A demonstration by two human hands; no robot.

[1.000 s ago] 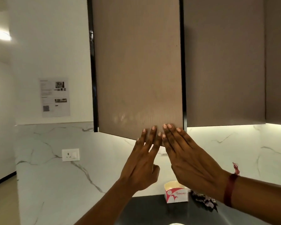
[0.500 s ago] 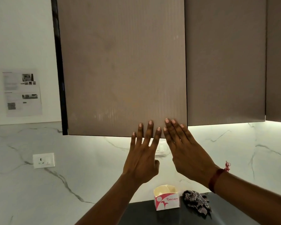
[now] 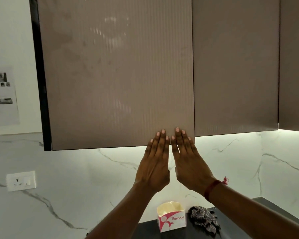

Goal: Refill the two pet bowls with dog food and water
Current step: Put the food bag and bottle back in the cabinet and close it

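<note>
Both hands are raised side by side with the fingers straight and close together, holding nothing. The left hand (image 3: 154,163) and the right hand (image 3: 188,163) lie flat, palms forward, their fingertips (image 3: 163,133) on the lower right corner of a wall cabinet door (image 3: 117,75). The thumbs' sides almost meet between them. A red thread (image 3: 212,187) circles the right wrist.

The door stands above and ahead of the hands, its long axis upright, its bottom edge crossing just under the fingers. The right hand is the nearer to the door's right edge, where a narrow seam parts it from the neighbouring door (image 3: 235,66). Since both palms sit at that corner, the hinges are probably on the far left side, so any swing would turn about the left edge. Whether the door sits fully flush cannot be told from here.

Below the arms a dark worktop (image 3: 145,230) carries an open white and pink carton (image 3: 171,216) with a crumpled checked cloth (image 3: 204,219) just beside it on the right. A marble backsplash (image 3: 76,178) runs behind, with a wall socket (image 3: 21,181) at the left and a printed sheet (image 3: 2,95) above it.

The pet bowls, the dog food and the water are nowhere in view, so the refill proper looks not yet begun.
</note>
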